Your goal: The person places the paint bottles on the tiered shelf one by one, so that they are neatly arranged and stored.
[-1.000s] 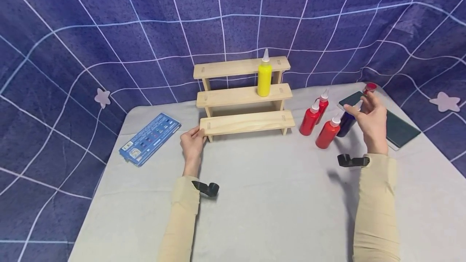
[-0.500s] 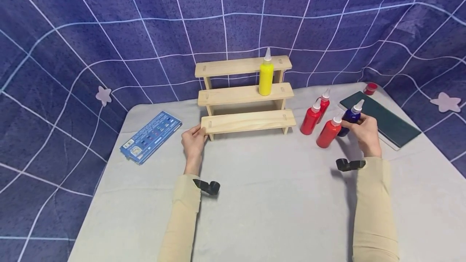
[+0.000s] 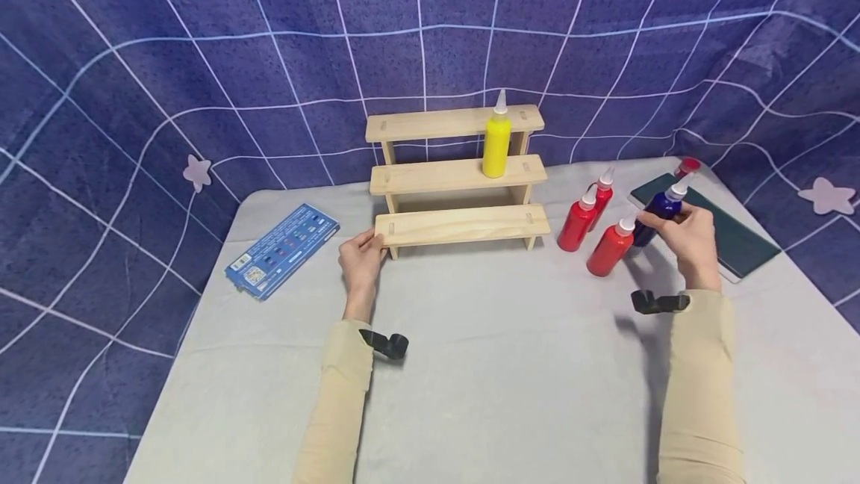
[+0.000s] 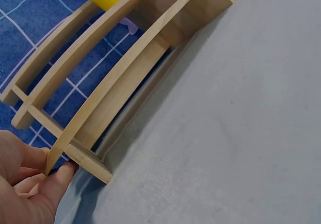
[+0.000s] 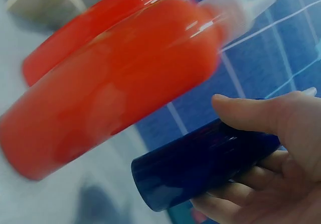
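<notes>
My left hand pinches the left end of the lowest step on a three-tier wooden display stand. Thumb and fingers press on that board end in the left wrist view. A yellow squeeze bottle with a white pointed cap stands on the middle tier, towards the right. At the right, my right hand grips a dark blue squeeze bottle round its body, its base visible below the fingers. Three red squeeze bottles stand upright just left of it.
Behind the right hand lies a dark green flat board, with a small red-lidded jar at its far end. A blue printed box lies left of the stand. A blue gridded curtain hangs behind the pale tabletop.
My right hand came down beside the dark blue bottle, took hold of it, and has shifted it slightly up and to the right. The left hand stays on the stand.
</notes>
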`<state>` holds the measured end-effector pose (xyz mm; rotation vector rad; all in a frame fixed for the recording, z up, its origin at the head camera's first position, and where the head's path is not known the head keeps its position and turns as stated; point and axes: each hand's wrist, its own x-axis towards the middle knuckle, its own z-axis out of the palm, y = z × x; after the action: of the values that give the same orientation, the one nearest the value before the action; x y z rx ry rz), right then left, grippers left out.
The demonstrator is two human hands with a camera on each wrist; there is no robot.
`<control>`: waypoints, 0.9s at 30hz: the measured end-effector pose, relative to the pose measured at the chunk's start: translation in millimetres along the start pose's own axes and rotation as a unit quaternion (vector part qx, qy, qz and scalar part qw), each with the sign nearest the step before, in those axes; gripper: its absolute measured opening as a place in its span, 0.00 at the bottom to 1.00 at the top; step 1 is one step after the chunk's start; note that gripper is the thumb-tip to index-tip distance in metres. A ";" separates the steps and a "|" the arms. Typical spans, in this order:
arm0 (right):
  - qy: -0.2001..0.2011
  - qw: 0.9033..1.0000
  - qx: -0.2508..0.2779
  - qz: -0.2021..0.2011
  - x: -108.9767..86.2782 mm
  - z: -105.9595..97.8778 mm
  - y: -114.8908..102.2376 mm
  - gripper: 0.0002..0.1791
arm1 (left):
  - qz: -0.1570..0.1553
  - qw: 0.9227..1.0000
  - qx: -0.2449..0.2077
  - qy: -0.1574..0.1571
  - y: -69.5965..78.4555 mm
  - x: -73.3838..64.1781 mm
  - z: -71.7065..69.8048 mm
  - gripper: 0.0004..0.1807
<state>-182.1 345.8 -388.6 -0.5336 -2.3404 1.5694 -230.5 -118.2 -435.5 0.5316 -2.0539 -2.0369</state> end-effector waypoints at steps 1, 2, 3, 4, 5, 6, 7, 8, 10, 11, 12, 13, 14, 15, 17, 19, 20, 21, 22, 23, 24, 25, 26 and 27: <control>0.003 1.000 0.008 -0.002 -0.2 -1.6 -4.3 0.07 | 0.000 1.000 0.001 0.000 0.1 0.0 -0.2 0.17; 0.008 1.000 0.013 -0.004 -0.8 -3.2 -9.1 0.08 | 0.001 1.000 0.001 0.001 0.2 0.1 -0.4 0.17; 0.014 1.000 0.017 -0.009 -1.5 -4.5 -14.0 0.09 | 0.000 1.000 0.002 0.001 0.2 0.2 -0.5 0.17; 0.018 1.000 0.020 -0.014 -2.2 -5.8 -19.1 0.09 | 0.000 1.000 0.001 0.001 0.4 -0.1 -0.8 0.17; 0.021 0.999 0.020 -0.020 -3.0 -7.4 -23.9 0.10 | 0.000 1.000 0.001 0.000 0.3 0.2 -1.0 0.17; 0.024 0.999 0.019 -0.024 -3.6 -9.0 -28.8 0.11 | -0.001 1.000 0.000 -0.001 0.2 0.4 -1.1 0.17; 0.025 0.999 0.018 -0.031 -4.2 -10.3 -33.4 0.11 | -0.003 1.000 -0.001 -0.003 0.0 0.6 -1.2 0.17; 0.027 0.999 0.021 -0.038 -4.6 -11.5 -38.3 0.11 | -0.003 1.000 0.000 -0.005 -0.2 0.8 -1.4 0.17; 0.020 0.998 0.023 -0.048 -4.8 -14.2 -47.2 0.11 | -0.004 1.000 0.001 -0.007 -0.8 1.2 -1.4 0.18; 0.016 0.998 0.020 -0.053 -4.8 -15.4 -51.4 0.11 | -0.004 1.000 0.002 -0.008 -1.3 1.5 -1.3 0.18; 0.011 0.998 0.020 -0.056 -4.9 -16.4 -55.4 0.10 | -0.003 1.000 0.002 -0.008 -1.6 1.5 -1.3 0.18; 0.007 0.998 0.017 -0.059 -4.9 -16.8 -59.6 0.10 | -0.002 1.000 0.004 -0.008 -1.8 1.7 -1.4 0.18; 0.003 0.998 0.012 -0.061 -5.3 -17.3 -63.5 0.11 | -0.001 1.000 0.006 -0.008 -1.9 1.8 -1.2 0.18; 0.000 0.998 0.008 -0.063 -5.8 -17.7 -67.1 0.11 | -0.001 1.000 0.007 -0.007 -2.1 1.8 -1.2 0.18; -0.005 0.998 0.001 -0.068 -7.4 -17.8 -73.7 0.11 | 0.002 1.000 0.007 -0.007 -2.4 1.7 -1.3 0.18; -0.009 0.997 -0.003 -0.071 -9.1 -17.6 -79.7 0.11 | 0.003 1.000 0.008 -0.008 -2.8 1.8 -1.3 0.18; -0.011 0.997 -0.002 -0.074 -9.9 -17.2 -82.6 0.11 | 0.005 1.000 0.007 -0.009 -3.2 2.1 -1.6 0.18; -0.014 0.997 -0.001 -0.078 -10.6 -16.7 -85.6 0.11 | 0.006 1.000 0.006 -0.009 -3.5 2.3 -1.8 0.18; -0.016 0.997 0.000 -0.081 -11.2 -15.9 -88.6 0.11 | 0.007 1.000 0.006 -0.009 -3.7 2.6 -1.9 0.18; -0.017 0.996 0.000 -0.083 -11.9 -15.2 -91.7 0.10 | 0.007 1.000 0.006 -0.008 -4.0 3.0 -1.9 0.18; -0.019 0.996 0.000 -0.087 -12.7 -14.5 -94.6 0.10 | 0.006 1.000 0.004 -0.007 -3.7 2.9 -2.1 0.18; -0.020 0.996 -0.001 -0.090 -13.9 -13.8 -97.5 0.10 | 0.006 1.000 0.003 -0.007 -3.6 2.9 -2.1 0.17; -0.022 0.995 -0.004 -0.093 -15.4 -13.0 -100.3 0.10 | 0.006 1.000 0.002 -0.007 -3.2 2.5 -2.1 0.17; -0.023 0.995 -0.010 -0.095 -17.0 -12.4 -102.9 0.10 | 0.005 1.000 -0.001 -0.007 -2.8 2.1 -2.0 0.17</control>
<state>-177.1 313.0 -288.9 -0.2709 -2.3631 1.4877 -231.4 -120.8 -438.4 0.5061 -2.0594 -2.0419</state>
